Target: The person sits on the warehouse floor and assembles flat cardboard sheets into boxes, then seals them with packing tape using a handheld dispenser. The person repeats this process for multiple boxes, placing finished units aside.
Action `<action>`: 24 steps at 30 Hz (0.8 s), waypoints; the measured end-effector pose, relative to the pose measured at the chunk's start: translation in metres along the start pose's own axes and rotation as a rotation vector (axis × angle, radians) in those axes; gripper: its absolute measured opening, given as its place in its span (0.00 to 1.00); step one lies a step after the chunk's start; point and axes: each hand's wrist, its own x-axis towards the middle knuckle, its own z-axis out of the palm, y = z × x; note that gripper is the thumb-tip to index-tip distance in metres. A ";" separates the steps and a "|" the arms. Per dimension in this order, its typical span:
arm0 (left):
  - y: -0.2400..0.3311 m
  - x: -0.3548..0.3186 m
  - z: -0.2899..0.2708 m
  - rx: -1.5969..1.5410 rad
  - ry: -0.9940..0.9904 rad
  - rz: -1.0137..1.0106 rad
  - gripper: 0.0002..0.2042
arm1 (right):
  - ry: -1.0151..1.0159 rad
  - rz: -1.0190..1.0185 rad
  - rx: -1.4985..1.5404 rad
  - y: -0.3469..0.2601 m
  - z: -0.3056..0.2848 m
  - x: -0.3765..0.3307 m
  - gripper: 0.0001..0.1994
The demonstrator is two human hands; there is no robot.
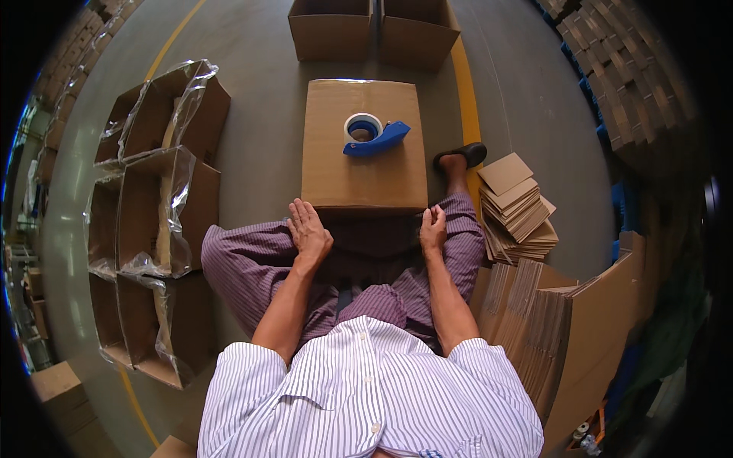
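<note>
A closed brown cardboard box stands on the floor between my legs. On its top lies a blue tape dispenser with a white-rimmed roll of tape in it. My left hand is by the box's near left corner, fingers stretched out, with nothing in it. Close to the near right corner is my right hand, its fingers loosely bent and a little apart; I see nothing held in it. Whether either hand touches the box I cannot tell.
Several open cartons with clear plastic liners stand at the left. Two open boxes are beyond the closed one. To the right are a pile of small cardboard pieces and a row of flattened cartons. Stacked cardboard rises at far right.
</note>
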 end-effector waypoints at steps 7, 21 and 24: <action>0.014 0.000 0.008 0.189 0.009 0.151 0.41 | -0.268 0.012 -0.149 -0.012 -0.003 0.000 0.22; 0.185 0.018 0.068 0.118 0.013 0.778 0.31 | -0.515 -0.092 -0.111 -0.018 -0.015 0.004 0.25; 0.184 0.022 0.071 0.147 0.033 0.843 0.31 | -0.557 -0.084 -0.046 -0.016 -0.022 0.010 0.23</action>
